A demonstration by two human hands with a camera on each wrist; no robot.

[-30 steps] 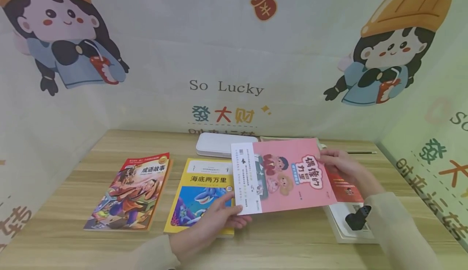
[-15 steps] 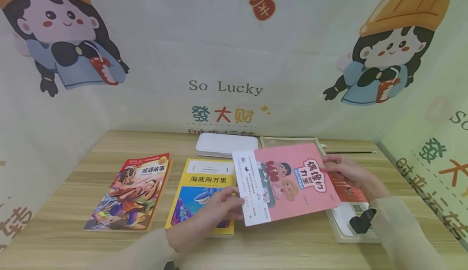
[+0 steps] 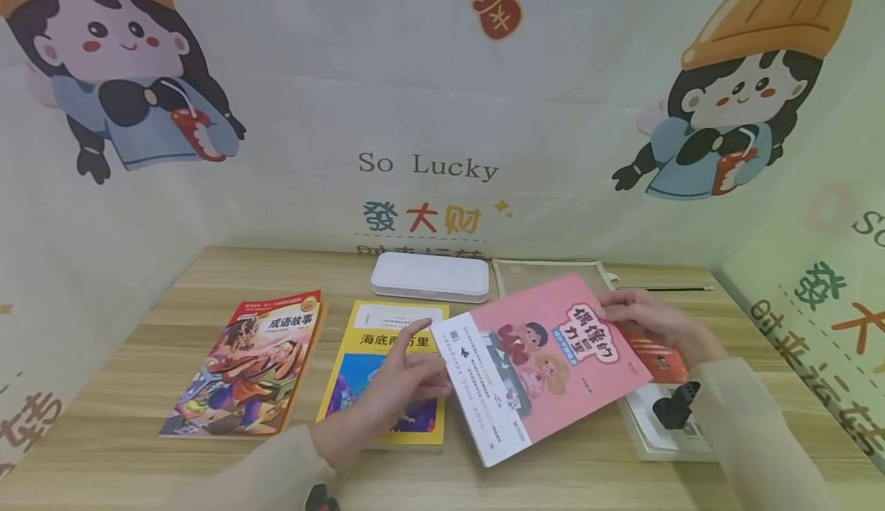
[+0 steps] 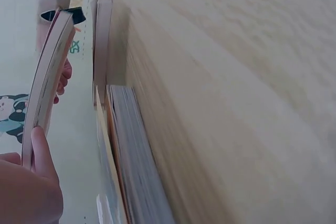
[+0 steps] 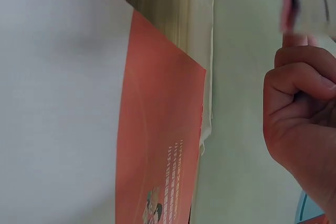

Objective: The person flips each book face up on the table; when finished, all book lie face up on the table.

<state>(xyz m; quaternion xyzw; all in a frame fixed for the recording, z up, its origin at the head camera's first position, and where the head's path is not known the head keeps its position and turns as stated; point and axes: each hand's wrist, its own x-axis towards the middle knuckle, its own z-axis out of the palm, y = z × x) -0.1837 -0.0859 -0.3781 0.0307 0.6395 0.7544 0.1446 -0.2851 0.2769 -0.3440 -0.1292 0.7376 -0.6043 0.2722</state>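
A pink paperback book with a white band along its left side is held up tilted between both hands. My right hand grips its upper right edge, thumb on the cover. My left hand is at the book's left edge, index finger stretched to the upper corner, above a yellow book on the table. In the left wrist view, the raised book shows edge-on, with a finger of my left hand against its near end. The right wrist view shows curled fingers of my right hand below the blurred book.
A red-topped comic-style book lies at the left of the wooden table. A white case and a beige-edged pouch lie at the back, with a thin pen. At right lies a red and white book.
The pink book has turned, its left end swinging down toward me and its right end staying near the right hand. My left hand has loosened and its index finger has straightened upward.
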